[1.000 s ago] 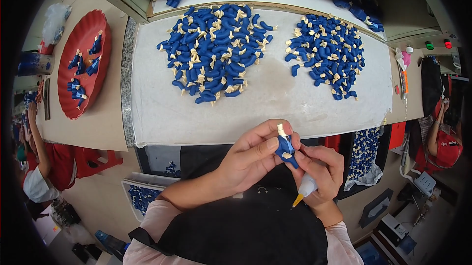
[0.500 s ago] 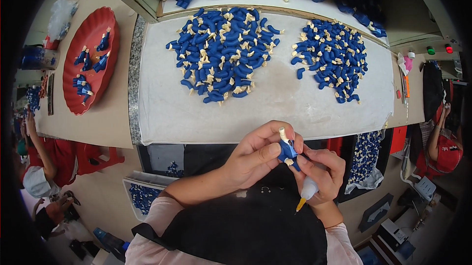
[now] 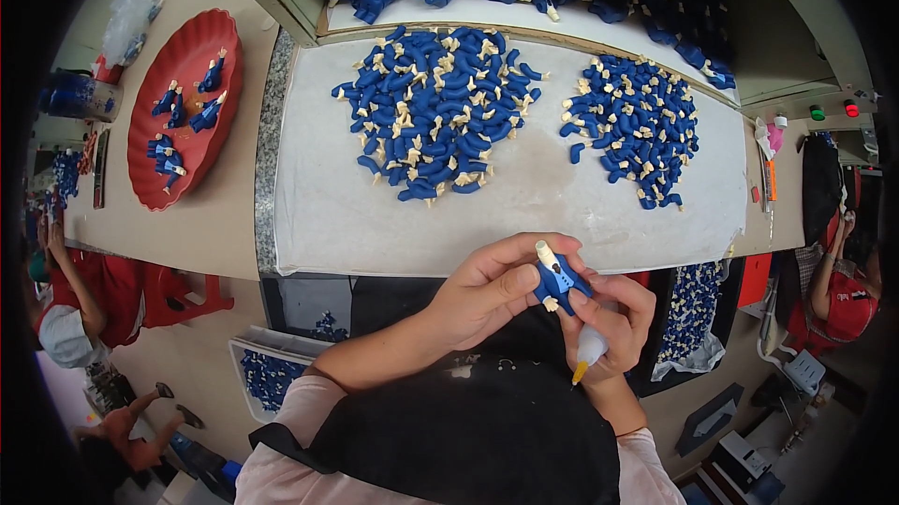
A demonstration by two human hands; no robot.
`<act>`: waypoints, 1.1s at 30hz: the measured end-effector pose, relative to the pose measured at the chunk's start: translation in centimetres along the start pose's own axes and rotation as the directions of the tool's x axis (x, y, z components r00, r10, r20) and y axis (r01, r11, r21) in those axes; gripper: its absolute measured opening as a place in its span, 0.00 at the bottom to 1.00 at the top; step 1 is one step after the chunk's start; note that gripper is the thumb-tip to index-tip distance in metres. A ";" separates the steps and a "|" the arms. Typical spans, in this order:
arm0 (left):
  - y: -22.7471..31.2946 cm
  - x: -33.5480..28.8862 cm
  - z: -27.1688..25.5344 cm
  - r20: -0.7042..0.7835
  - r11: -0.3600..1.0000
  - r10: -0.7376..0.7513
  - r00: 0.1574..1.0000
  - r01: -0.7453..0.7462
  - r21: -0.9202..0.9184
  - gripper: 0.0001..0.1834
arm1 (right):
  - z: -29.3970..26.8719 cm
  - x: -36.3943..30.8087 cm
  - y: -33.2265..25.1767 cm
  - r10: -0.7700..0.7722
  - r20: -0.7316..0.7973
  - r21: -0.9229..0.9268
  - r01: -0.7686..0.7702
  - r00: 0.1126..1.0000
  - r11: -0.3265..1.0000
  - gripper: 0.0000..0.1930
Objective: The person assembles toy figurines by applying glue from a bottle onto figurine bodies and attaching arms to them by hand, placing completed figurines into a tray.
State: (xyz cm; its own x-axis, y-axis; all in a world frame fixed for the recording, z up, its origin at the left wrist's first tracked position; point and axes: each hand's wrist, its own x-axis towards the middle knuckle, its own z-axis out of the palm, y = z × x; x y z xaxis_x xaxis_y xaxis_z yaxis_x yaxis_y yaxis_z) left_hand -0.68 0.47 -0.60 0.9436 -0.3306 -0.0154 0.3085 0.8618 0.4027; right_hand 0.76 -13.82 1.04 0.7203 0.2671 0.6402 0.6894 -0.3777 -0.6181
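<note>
In front of my chest is a small blue-jacketed figurine body [image 3: 562, 284], tilted, with a cream stub at its top and a lighter blue front. My left hand [image 3: 482, 291] is closed on it, the thumb pressing its left side. On the other side, fingertips of my right hand [image 3: 618, 318] touch the body near its shoulder and arm. The same hand also keeps a translucent white squeeze bottle [image 3: 591, 346] against the palm, its yellow nozzle pointing down. Beyond, on the white worktop [image 3: 375, 233], lies a large pile of blue arms with cream hands [image 3: 431, 116].
A second pile of small blue arm pieces [image 3: 637, 126] lies to the right. Several figurines lie in a red scalloped dish [image 3: 150, 168] at left. A shelf [image 3: 581, 22] behind holds more blue pieces. Below the worktop is a white bin [image 3: 245, 355]. Other people work at both sides.
The figurine has turned in my fingers, so more of its light blue front shows. My right fingers have shifted slightly along its side. The view has moved a little.
</note>
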 end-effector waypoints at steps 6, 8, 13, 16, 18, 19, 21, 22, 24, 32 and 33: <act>-0.2 0.2 -0.6 -0.047 0.998 -0.012 0.999 0.009 -0.060 0.17 | 0.1 0.6 -0.7 0.059 0.064 -0.028 -0.058 0.996 0.998 0.15; -0.1 0.3 -0.6 -0.060 0.997 -0.017 0.998 0.013 -0.078 0.17 | 0.1 0.6 -0.6 0.067 0.084 -0.037 -0.065 0.994 0.997 0.14; -0.2 0.4 -0.5 -0.130 0.995 -0.022 0.991 0.009 -0.102 0.15 | 0.5 0.4 -0.3 0.090 0.094 -0.030 -0.088 0.992 0.996 0.14; -0.2 0.4 -0.4 -0.145 0.997 -0.019 0.989 0.007 -0.081 0.14 | 0.5 0.2 -0.2 0.097 0.095 -0.026 -0.095 0.991 0.995 0.14; -0.2 0.3 -0.3 -0.169 0.997 -0.009 0.986 -0.005 -0.078 0.14 | 0.6 0.3 -0.3 0.109 0.095 -0.017 -0.107 0.990 0.994 0.14; -0.1 0.3 -0.3 -0.170 0.997 -0.007 0.985 -0.006 -0.079 0.14 | 0.7 0.2 -0.2 0.109 0.096 -0.016 -0.108 0.989 0.994 0.14; 0.0 0.4 -0.4 -0.191 1.000 -0.019 0.981 0.021 0.009 0.15 | 0.8 -0.1 0.0 0.144 0.076 0.001 -0.145 0.987 0.990 0.13; 0.2 0.4 -0.4 -0.191 1.000 -0.018 0.981 0.020 0.009 0.15 | 0.8 -0.2 0.1 0.143 0.077 0.001 -0.144 0.987 0.990 0.13; 0.6 0.3 -0.1 -0.156 0.955 0.044 0.987 0.005 0.296 0.18 | 0.8 -0.3 0.0 0.217 0.067 0.093 -0.223 0.974 0.970 0.11; 0.5 0.1 0.5 -0.191 0.949 0.096 0.977 -0.032 0.313 0.24 | 1.4 -0.9 0.8 0.205 0.036 0.113 -0.208 0.978 0.972 0.10; 0.5 0.1 0.6 -0.197 0.954 0.072 0.978 -0.010 0.299 0.24 | 1.3 -0.8 0.8 0.182 0.043 0.076 -0.185 0.982 0.980 0.10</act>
State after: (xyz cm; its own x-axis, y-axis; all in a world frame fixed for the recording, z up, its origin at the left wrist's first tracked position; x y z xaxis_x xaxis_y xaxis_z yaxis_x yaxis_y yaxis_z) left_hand -0.47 0.68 0.12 0.9684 -0.1858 -0.1662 0.2493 0.7102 0.6584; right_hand 0.79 -13.20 -0.55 0.8366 0.2319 0.4963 0.5478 -0.3521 -0.7589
